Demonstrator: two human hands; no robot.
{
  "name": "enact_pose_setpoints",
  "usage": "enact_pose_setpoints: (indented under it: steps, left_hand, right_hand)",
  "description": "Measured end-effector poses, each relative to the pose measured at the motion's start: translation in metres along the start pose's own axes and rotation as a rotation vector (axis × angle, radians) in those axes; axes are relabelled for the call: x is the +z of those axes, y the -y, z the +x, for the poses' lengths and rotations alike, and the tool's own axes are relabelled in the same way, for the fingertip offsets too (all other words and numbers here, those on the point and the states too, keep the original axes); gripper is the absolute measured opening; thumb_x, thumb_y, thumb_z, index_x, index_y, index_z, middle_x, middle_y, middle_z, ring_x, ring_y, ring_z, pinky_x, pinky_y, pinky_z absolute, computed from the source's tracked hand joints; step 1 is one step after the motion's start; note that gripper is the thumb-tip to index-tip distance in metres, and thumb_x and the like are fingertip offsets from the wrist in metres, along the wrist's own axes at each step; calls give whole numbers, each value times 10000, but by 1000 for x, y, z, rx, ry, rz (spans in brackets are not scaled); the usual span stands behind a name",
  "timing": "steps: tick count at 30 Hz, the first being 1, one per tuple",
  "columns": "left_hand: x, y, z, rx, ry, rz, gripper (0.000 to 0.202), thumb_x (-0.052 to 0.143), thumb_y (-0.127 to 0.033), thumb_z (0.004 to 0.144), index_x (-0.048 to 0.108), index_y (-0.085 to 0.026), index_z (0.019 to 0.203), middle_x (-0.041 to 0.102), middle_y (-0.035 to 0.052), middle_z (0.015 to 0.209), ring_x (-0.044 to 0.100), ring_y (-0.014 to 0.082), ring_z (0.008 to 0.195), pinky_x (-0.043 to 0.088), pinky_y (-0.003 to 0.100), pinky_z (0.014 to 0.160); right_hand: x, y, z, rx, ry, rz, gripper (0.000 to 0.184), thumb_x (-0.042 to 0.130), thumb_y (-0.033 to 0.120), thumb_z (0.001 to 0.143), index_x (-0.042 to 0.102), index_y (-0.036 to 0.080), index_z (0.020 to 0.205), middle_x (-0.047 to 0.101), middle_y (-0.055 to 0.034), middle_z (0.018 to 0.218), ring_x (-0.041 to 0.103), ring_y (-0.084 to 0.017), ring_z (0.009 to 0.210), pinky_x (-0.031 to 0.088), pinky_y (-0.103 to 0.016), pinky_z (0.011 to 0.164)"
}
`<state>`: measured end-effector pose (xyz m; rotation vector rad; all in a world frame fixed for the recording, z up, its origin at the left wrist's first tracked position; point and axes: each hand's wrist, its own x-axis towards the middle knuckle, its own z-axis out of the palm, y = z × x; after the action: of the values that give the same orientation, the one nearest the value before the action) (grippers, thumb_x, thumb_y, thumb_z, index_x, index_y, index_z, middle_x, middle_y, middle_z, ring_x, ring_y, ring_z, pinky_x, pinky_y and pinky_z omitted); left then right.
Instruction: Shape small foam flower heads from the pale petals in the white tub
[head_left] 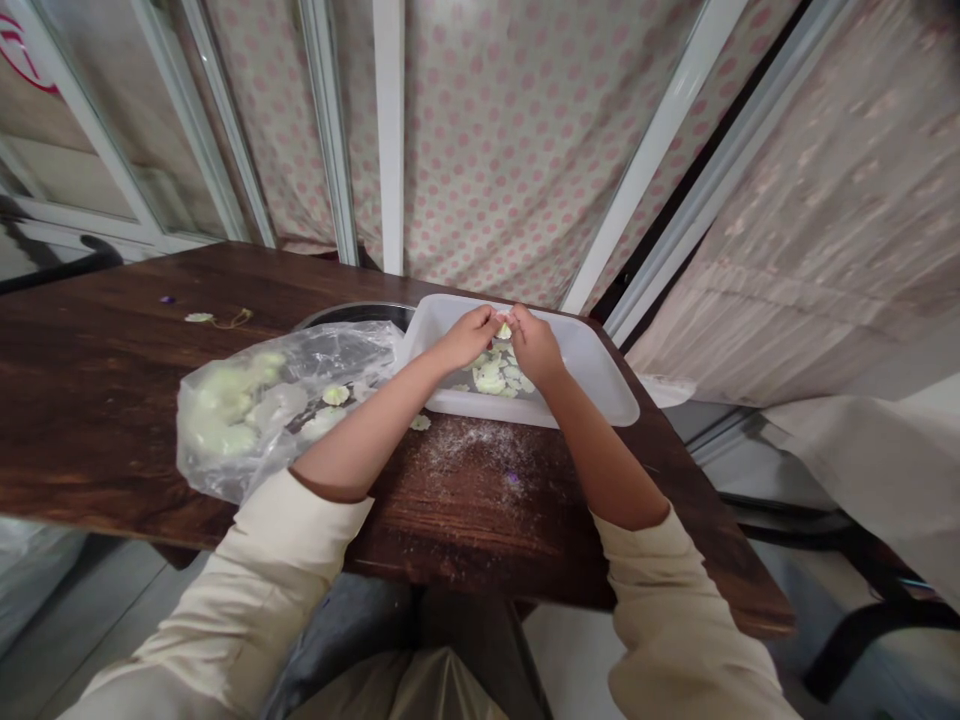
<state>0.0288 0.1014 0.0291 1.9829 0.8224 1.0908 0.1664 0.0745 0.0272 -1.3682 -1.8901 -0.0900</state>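
My left hand (471,338) and my right hand (534,345) meet over a white plastic tray (600,385). Between their pinched fingertips is a small pale green petal piece (505,329), partly hidden by the fingers. Several similar scalloped pale green pieces (491,378) lie loose in the tray below. To the left, a clear plastic bag (217,470) lies on its side with more pale green pieces (225,405) inside. One flower-like piece (335,395) sits near the bag's mouth, and another small piece (420,423) rests beside the tray.
The dark wooden table (97,400) carries white powdery specks (472,450) and a purple bit (513,478) in front of the tray. Behind the bag, a round metal rim (360,314) shows. A pale piece with a string (225,319) lies far left. Curtained glass panels stand behind.
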Motion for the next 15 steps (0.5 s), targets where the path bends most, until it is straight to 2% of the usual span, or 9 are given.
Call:
enact_pose_setpoints:
  steps: [5, 8, 11, 15]
  left_hand:
    - [0, -2, -2, -35, 3, 61, 237, 343, -319, 874, 422, -162, 715, 452, -13, 602, 460, 106, 581, 348, 258, 608]
    - [0, -2, -3, -35, -9, 46, 250, 347, -337, 872, 396, -169, 693, 448, -15, 598, 459, 103, 569, 346, 254, 597]
    - [-2, -2, -3, -27, -28, 21, 238, 357, -312, 870, 381, -172, 679, 440, -18, 589, 454, 100, 558, 348, 252, 588]
    - [-2, 1, -1, 1, -48, -2, 247, 367, -319, 867, 380, -173, 668, 444, -12, 578, 450, 107, 562, 353, 254, 587]
  right_hand:
    - [1, 7, -2, 107, -22, -172, 348, 289, 420, 884, 537, 199, 778, 524, -43, 610, 468, -177, 628, 288, -270, 578]
    - [0, 0, -2, 221, -58, -189, 320, 309, 399, 882, 534, 195, 780, 529, -51, 627, 480, -185, 636, 300, -285, 594]
    - [0, -13, 0, 287, -74, -83, 273, 394, 441, 844, 496, 199, 770, 499, -20, 604, 462, -162, 600, 311, -280, 589]
    - [4, -16, 3, 164, -44, 238, 336, 351, 537, 830, 444, 215, 802, 470, 17, 631, 453, -126, 593, 351, -261, 588]
